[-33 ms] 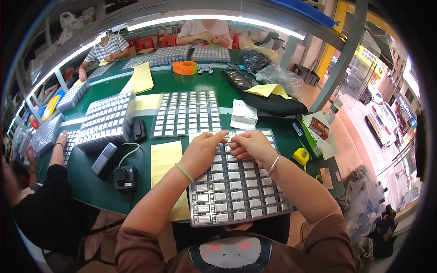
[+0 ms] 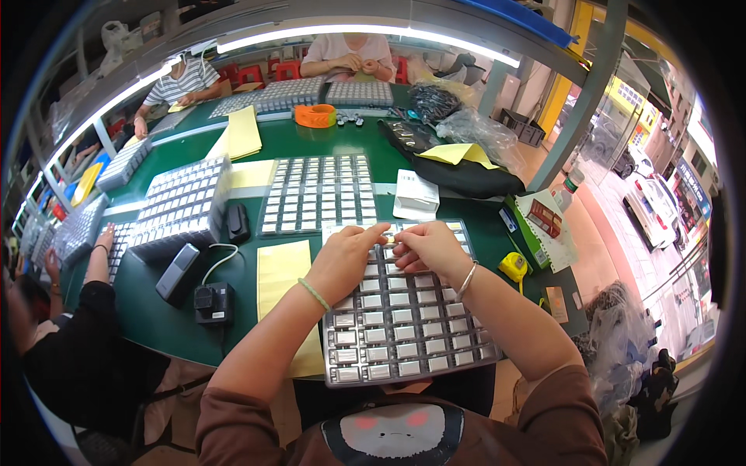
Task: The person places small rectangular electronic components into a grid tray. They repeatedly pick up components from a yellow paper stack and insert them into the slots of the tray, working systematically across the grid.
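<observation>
Up close, a clear compartmented tray (image 2: 404,318) of small silvery parts lies at the near edge of a green table (image 2: 311,144), tipped slightly over the rim toward the person so its far rows sit within easy reach. Both hands meet over those far rows: the left hand (image 2: 346,260) lies curled with fingertips down on the tray, and the right hand (image 2: 431,248) pinches something small between thumb and fingers, though the piece itself is too tiny to make out; whether the left grasps anything cannot be told. A yellow sheet (image 2: 281,272) lies just beside the tray on the left, partly under it. Beyond, a second filled tray (image 2: 317,194) rests flat, with a stack of trays (image 2: 180,208) to its left, a small white packet (image 2: 416,194) to its right, and a black adapter (image 2: 213,301) with a white cable near the table edge. An orange tape roll (image 2: 315,116) and more trays sit at the far side, where 2 other people work with their own hands; a third person's arm (image 2: 99,256) reaches in at left. Strip lights run overhead in what looks like a workshop.
</observation>
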Demonstrator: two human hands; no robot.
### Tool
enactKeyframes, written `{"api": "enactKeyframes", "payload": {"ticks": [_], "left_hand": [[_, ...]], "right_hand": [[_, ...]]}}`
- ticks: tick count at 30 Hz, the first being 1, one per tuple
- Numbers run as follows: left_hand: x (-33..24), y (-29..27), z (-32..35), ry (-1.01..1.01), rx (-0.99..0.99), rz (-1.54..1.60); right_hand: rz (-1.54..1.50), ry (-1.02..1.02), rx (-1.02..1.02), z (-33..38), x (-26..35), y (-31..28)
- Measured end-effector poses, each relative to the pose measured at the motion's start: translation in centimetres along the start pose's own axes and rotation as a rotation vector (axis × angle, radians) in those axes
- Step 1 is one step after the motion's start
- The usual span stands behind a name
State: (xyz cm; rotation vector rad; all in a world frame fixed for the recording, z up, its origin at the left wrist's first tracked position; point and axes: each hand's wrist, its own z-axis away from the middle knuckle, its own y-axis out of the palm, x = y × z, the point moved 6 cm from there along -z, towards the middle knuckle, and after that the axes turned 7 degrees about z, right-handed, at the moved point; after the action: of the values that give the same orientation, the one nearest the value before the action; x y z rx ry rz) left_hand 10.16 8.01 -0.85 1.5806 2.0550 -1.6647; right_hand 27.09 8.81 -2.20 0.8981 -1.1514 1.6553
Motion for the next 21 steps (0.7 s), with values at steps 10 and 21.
{"api": "enactKeyframes", "payload": {"ticks": [10,21], "left_hand": [[-0.1,0.2,-0.3,0.053,-0.024,-0.019],[6.7,-9.3,3.7,-0.176,-0.469,0.138]], "right_hand": [[1.207,-0.573,-0.398,2.2,1.6,0.3],[0.885,-0.687,-0.250,2.0,1.6,-0.1]]}}
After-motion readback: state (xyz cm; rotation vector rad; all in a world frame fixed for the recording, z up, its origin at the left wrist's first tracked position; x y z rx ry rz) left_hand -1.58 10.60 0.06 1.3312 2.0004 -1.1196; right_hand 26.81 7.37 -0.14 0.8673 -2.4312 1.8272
